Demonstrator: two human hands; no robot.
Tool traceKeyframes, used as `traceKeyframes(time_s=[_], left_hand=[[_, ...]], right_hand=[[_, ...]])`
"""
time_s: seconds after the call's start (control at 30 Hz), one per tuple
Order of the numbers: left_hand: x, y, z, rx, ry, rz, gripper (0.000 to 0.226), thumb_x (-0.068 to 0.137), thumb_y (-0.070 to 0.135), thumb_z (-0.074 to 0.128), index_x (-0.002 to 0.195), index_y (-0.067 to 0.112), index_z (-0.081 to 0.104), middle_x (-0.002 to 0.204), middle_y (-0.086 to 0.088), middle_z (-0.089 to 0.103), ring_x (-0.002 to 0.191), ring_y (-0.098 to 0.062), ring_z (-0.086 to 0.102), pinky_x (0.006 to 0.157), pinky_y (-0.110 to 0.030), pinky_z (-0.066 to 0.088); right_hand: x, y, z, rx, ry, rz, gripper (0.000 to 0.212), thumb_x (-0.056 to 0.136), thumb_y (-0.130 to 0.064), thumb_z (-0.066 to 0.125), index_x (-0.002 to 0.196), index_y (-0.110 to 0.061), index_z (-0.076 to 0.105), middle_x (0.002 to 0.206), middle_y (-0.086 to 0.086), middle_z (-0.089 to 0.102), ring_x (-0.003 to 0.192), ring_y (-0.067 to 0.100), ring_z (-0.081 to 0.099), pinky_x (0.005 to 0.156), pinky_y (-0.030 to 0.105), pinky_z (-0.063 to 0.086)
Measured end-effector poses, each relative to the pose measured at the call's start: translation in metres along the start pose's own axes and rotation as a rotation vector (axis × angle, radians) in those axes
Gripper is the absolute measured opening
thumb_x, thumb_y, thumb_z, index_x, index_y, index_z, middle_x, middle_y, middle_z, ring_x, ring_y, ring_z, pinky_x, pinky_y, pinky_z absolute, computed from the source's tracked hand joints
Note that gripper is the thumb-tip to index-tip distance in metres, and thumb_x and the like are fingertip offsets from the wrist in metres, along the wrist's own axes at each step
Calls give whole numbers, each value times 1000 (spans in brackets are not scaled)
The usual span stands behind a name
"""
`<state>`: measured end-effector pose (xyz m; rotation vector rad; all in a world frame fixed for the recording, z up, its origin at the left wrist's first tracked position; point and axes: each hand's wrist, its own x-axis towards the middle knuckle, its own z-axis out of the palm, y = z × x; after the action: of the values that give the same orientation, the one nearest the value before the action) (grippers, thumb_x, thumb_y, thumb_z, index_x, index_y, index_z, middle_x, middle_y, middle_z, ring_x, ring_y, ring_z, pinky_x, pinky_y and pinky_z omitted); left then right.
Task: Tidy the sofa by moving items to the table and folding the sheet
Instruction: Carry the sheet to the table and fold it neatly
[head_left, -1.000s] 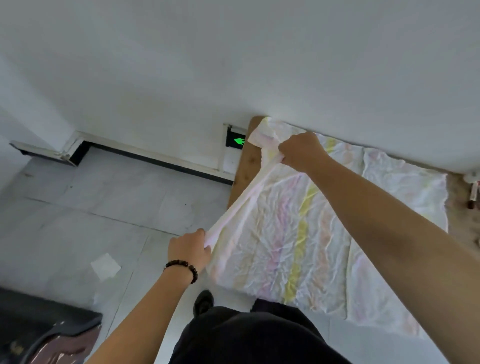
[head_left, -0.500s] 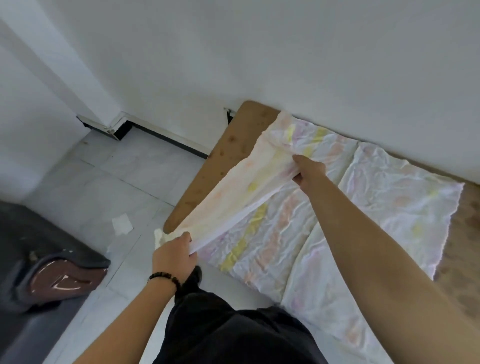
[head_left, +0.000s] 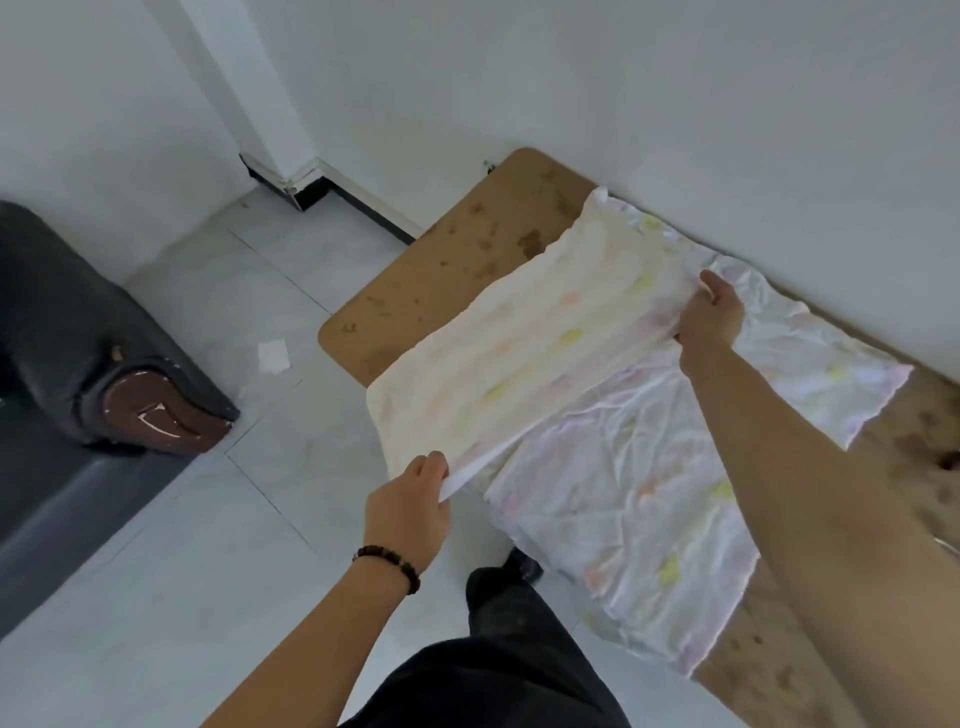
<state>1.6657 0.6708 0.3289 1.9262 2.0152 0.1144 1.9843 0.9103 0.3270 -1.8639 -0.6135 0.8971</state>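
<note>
Table (head_left: 467, 260) half under sheet (head_left: 623, 493) (right end cut off)

Room around the counter
The counter (head_left: 441, 270) is left bare at its left end; passage behind is blocked by the wall (head_left: 623, 104).

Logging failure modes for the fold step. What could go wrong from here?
1. The left hand and right hand pinch only the edge of the lifted flap of the crumpled white pastel-striped sheet; a slip would likely drop the fold askew.
2. The sheet's near side appears to overhang the stained brown wooden table; a pull toward the person could drag it off.
3. Heavy wrinkles in the flat layer may get trapped under the fold.
</note>
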Motion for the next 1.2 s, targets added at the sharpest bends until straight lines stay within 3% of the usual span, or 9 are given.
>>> traceKeyframes(time_s=[0.17,0.3,0.43,0.6,0.7,0.83,0.97,1.13,1.2], left_hand=[[-57,45,58,3,-138,95,11,93,23,52,102,19,47,83,5,52,54,-19,44,49,-29,34],[-105,63,103,-1,-211,69,12,96,30,46,101,21,42,75,6,47,55,-19,45,48,-29,35],[-156,77,126,-46,-249,-5,12,96,27,45,104,20,41,77,7,46,60,-19,47,50,-29,33],[-181,107,131,-46,-172,-127,16,96,22,43,111,19,43,86,5,47,70,-18,47,57,-30,38],[-189,135,140,-32,-125,-233,16,96,21,43,112,18,43,91,2,54,68,-19,47,55,-30,37],[-204,183,180,-73,-120,-412,12,97,22,44,107,17,43,93,1,55,67,-19,48,56,-29,36],[-206,216,242,-98,-189,-515,18,99,23,42,114,15,47,104,-2,57,86,-20,55,65,-29,41],[-194,232,293,-178,-134,-659,16,97,18,47,112,12,49,106,-6,54,80,-22,51,63,-30,35],[-190,231,302,-191,-78,-695,14,96,14,49,109,10,50,105,-8,53,72,-21,44,61,-32,34]], right_hand=[[-15,46,-82,-383,158,-79,45,104,-11,35,145,-23,51,140,10,57,122,31,58,83,27,44],[-28,76,-129,-237,116,78,51,100,-6,40,144,-29,50,135,10,60,109,28,63,77,25,50],[-44,96,-163,-349,-45,53,55,95,3,37,139,-22,57,131,13,62,97,27,63,72,30,56],[-44,75,-182,-248,-205,44,57,97,5,39,148,-18,48,145,12,52,114,30,60,76,29,58],[-41,65,-191,-193,-230,-29,60,96,7,37,149,-18,46,147,7,51,112,27,57,68,21,58],[-27,88,-211,-281,-243,-120,59,95,1,37,150,-19,44,151,4,47,128,28,54,102,36,52],[0,136,-234,-431,-353,-112,56,95,-6,43,150,-14,44,154,8,44,135,29,49,110,34,44],[17,190,-255,-390,-454,-52,54,94,-3,53,146,-12,47,148,13,42,110,28,59,77,35,62],[22,201,-260,-333,-463,-53,50,93,-1,55,142,-11,50,134,14,47,107,28,59,73,35,63]])
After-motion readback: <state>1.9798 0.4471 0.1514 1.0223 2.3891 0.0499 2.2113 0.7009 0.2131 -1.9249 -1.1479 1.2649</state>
